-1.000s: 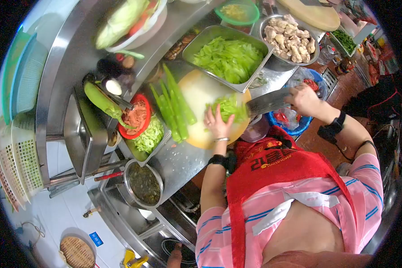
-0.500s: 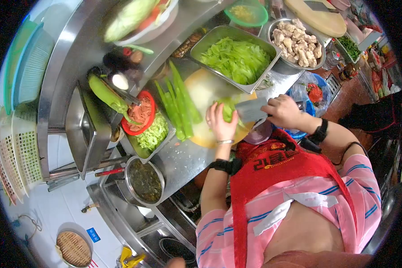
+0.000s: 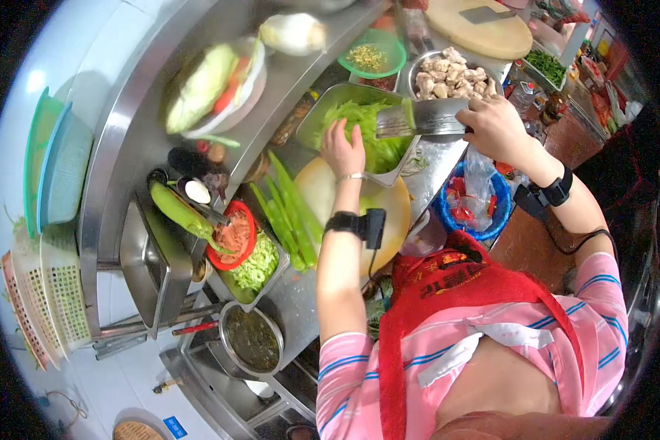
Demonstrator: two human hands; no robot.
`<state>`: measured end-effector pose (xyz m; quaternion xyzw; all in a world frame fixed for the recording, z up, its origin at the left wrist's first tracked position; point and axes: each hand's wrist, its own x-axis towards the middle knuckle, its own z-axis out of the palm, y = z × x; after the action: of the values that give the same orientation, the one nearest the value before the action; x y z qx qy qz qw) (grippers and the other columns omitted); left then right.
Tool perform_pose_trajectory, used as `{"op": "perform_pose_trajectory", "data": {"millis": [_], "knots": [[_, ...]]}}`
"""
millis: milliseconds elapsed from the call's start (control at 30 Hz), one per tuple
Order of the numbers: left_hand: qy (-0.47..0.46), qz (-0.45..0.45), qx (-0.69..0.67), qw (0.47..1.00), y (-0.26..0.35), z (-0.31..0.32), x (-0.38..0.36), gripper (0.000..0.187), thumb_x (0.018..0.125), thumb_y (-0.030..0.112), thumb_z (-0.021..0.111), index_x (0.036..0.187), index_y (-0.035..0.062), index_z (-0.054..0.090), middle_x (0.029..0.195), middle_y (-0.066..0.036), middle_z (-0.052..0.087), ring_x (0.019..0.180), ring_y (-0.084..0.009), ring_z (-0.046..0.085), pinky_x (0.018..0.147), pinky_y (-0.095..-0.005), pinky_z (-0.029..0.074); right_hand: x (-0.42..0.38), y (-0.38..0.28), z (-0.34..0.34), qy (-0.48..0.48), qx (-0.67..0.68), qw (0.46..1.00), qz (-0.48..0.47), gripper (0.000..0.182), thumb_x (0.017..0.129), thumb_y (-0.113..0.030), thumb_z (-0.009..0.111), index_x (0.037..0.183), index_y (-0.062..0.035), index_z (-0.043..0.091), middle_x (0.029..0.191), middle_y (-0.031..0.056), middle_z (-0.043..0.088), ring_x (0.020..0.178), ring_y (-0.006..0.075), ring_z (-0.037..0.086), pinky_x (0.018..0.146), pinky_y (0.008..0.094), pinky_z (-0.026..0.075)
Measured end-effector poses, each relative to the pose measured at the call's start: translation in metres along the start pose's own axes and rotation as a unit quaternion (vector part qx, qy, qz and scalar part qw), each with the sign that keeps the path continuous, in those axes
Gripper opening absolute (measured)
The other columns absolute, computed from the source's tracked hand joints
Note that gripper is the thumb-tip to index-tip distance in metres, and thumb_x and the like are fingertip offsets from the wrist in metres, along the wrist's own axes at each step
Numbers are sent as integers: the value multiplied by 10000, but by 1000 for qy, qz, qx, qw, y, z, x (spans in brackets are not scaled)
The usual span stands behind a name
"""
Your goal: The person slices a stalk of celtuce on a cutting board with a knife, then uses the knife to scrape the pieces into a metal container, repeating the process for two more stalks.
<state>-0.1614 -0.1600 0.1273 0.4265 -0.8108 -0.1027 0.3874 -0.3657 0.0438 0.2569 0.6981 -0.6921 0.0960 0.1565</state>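
My right hand [image 3: 497,130] grips a cleaver [image 3: 440,121], its wide wet blade held over the steel tray [image 3: 402,167]. A small green piece clings to the blade. Thin green vegetable slices [image 3: 381,152] fill that tray. My left hand [image 3: 343,151] is at the tray's near left side, fingers apart, over or touching the slices; I see nothing held in it. Below lies the round yellowish cutting board [image 3: 389,220], partly under my left forearm. Long peeled green vegetable strips [image 3: 290,209] lie at the board's left edge.
A bowl of raw meat pieces [image 3: 447,77] and a green basket of chopped bits [image 3: 370,57] stand behind the tray. Left are a red bowl of pink shreds [image 3: 235,236] and shredded greens [image 3: 257,265]. A blue-lined bin [image 3: 447,220] is at right, below the counter.
Both hands and the cleaver have moved from the cutting board up to the steel tray. The green piece my left hand held on the board is gone from there. The view has shifted.
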Motion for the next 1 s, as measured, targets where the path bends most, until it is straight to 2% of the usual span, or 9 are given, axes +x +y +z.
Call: {"op": "perform_pose_trajectory", "data": {"millis": [100,167,233,300,400,533,633,667,1000], "knots": [[-23,51,-157,986,33,-7,-6,447,761,377,602,1139,157,518,1232,-125,448,1156,-357,384,940,-557,275,2,-5,9,-33,74,997,-11,197,580,-171,654,749,-88,596,700,83,517,697,255,553,628,360,430],[-86,185,65,977,64,-17,-8,488,764,363,603,1196,185,463,1274,-141,398,1137,-347,400,965,-537,263,3,-7,16,-49,68,996,-14,186,578,-162,643,732,-77,585,708,86,523,680,264,552,619,374,432],[-77,160,117,977,36,4,-13,538,755,352,611,1238,220,413,1313,-149,343,1142,-343,393,995,-524,229,5,-11,16,-57,66,996,-33,183,576,-162,644,718,-70,573,711,87,530,668,273,553,615,383,432],[-86,-107,183,973,9,4,-10,501,781,343,582,1228,178,430,1265,-164,414,1220,-347,299,1000,-507,214,-1,-10,10,-61,68,995,-31,202,573,-168,656,738,-76,586,709,84,535,672,274,558,616,381,432],[16,-17,115,993,-46,-15,-28,452,780,254,584,1191,114,462,1208,-162,464,1165,-340,365,990,-447,256,-17,-4,4,-89,122,988,-14,241,589,-165,676,804,-79,609,715,85,555,690,279,565,616,374,442],[5,-98,60,993,-102,-39,-91,384,758,145,584,1118,45,496,1097,-164,521,975,-312,513,851,-398,407,-37,-15,10,-162,270,949,-15,287,622,-166,702,886,-87,624,756,102,609,713,285,591,634,364,465],[-171,-222,-176,944,-150,-6,-155,340,742,92,558,1079,59,533,1021,-150,548,847,-298,555,749,-375,463,-58,-43,52,-189,395,899,-9,251,698,-175,652,924,-74,611,763,122,614,688,289,593,623,376,470],[-206,-124,6,971,-125,-18,-154,358,730,150,598,1076,72,543,1043,-141,524,891,-296,534,788,-389,441,-63,-53,71,-196,369,908,-1,262,718,-229,622,941,-92,606,748,134,614,684,303,597,620,397,472],[-137,-120,142,973,-9,-37,-221,705,658,410,672,1227,81,417,1275,-173,376,1172,-348,350,958,-476,278,-84,-107,157,-187,296,935,54,285,762,-278,554,974,-92,591,703,161,601,659,337,595,587,427,479]]}}
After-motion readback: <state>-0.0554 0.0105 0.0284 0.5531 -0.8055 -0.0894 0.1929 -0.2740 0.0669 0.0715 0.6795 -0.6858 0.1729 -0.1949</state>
